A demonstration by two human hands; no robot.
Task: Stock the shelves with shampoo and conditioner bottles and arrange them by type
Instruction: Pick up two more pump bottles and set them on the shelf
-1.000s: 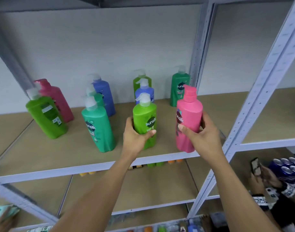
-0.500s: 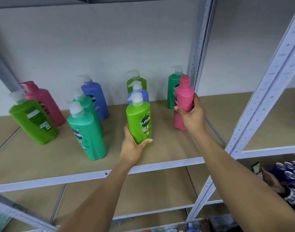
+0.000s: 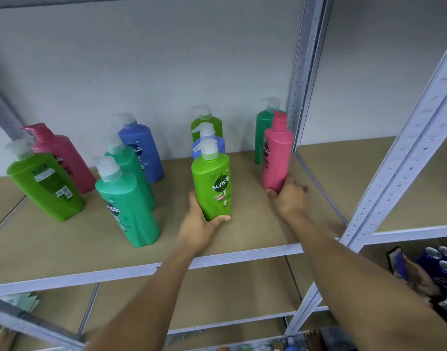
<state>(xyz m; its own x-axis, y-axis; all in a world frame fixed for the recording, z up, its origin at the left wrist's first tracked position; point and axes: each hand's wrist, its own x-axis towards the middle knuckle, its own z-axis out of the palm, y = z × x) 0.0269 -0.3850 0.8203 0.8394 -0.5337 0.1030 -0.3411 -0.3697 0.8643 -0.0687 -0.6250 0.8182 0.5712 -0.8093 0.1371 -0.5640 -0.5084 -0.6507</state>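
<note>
My left hand [image 3: 199, 224] grips the base of a light green Sunsilk pump bottle [image 3: 213, 183] standing on the brown shelf board [image 3: 255, 224]. My right hand [image 3: 289, 196] holds the foot of a pink pump bottle [image 3: 277, 155] at the shelf's right end, in front of a dark green bottle [image 3: 263, 127]. Behind the light green bottle stand a blue bottle [image 3: 208, 144] and another light green bottle [image 3: 207, 122]. Further left are two teal bottles [image 3: 126, 201], a blue bottle [image 3: 141, 150], a pink bottle [image 3: 63, 158] and a green bottle [image 3: 45, 183].
Grey metal uprights [image 3: 303, 72] frame the shelf bay, with a second upright [image 3: 404, 153] to the right. Lower shelves [image 3: 217, 300] lie below. At the lower right another person's hand holds a phone [image 3: 397, 264] beside blue cans [image 3: 442, 259].
My right hand carried the pink bottle from the shelf front back to the right rear and slid down to its base. My left hand kept the light green bottle, now set further in.
</note>
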